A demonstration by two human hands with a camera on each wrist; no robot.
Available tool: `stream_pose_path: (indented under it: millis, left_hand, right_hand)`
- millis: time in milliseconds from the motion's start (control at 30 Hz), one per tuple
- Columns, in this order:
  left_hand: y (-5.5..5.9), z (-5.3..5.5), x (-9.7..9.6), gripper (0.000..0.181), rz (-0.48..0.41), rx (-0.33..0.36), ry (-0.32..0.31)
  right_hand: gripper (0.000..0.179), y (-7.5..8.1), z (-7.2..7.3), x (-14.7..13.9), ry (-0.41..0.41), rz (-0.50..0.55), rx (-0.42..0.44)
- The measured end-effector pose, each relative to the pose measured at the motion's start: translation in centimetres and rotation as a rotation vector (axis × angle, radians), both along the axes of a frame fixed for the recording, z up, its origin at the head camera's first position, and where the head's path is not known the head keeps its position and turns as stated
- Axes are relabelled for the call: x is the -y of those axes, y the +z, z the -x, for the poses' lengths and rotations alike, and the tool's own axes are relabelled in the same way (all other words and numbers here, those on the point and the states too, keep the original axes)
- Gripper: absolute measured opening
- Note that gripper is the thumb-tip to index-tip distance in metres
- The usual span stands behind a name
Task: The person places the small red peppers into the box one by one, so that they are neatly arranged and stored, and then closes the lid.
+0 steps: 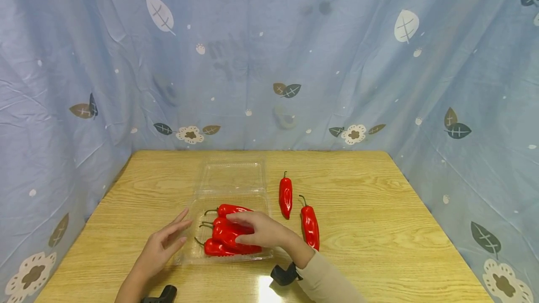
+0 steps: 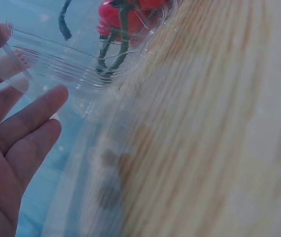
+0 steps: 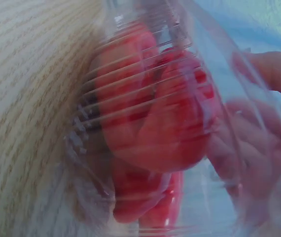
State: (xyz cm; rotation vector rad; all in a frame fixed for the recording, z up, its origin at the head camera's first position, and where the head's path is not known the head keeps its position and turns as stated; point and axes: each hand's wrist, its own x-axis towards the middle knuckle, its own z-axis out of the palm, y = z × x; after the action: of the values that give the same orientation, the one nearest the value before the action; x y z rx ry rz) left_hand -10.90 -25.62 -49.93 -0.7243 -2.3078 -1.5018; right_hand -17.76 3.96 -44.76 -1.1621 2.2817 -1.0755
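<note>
Clock read from the tray's centre, far table edge at 12. Clear tray (image 1: 227,260) lies on the wooden table (image 1: 366,200), its lid (image 1: 231,176) folded back at 12. At least three red peppers (image 1: 221,231) lie inside, stems toward 9. Left hand (image 1: 160,244) at 9: fingers extended, holding nothing, beside the tray wall; contact cannot be told. Right hand (image 1: 267,234) reaches in from 3, over the middle pepper; grasped or released, cannot tell. Two loose peppers outside: upper pepper (image 1: 285,195) at 2, lower pepper (image 1: 310,228) at 3.
</note>
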Motion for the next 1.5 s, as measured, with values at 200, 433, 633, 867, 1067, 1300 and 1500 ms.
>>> stream_pose_path:
  millis: [200,433,633,867,1067,1300,1500]
  left_hand:
    - [-0.1,0.0,0.1,0.036,0.006,0.005,0.008]
    - [-0.1,0.0,0.1,0.036,0.009,0.003,0.005]
    - [-0.1,0.1,0.2,0.037,0.013,-0.010,0.009]
    - [-0.1,0.1,0.2,0.036,0.009,-0.006,0.001]
    - [-0.1,0.2,0.2,0.036,0.012,-0.011,-0.001]
    - [0.0,0.2,0.3,0.036,0.004,-0.016,-0.008]
    - [0.1,0.1,0.2,0.036,0.008,-0.013,-0.005]
  right_hand:
    - [0.053,0.6,0.0,-0.8,-0.064,0.121,0.032]
    - [0.054,1.2,0.2,-3.5,-0.151,0.240,-0.006]
    - [0.056,0.3,0.2,-6.1,-0.257,0.307,-0.043]
    - [0.055,-0.8,-0.5,-9.6,-0.388,0.361,-0.015]
    - [0.058,-2.2,-1.5,-11.9,-0.498,0.374,-0.009]
    - [0.058,-3.6,-2.8,-14.0,-0.616,0.409,0.009]
    - [0.062,-4.2,-3.2,-15.4,-0.729,0.377,0.039]
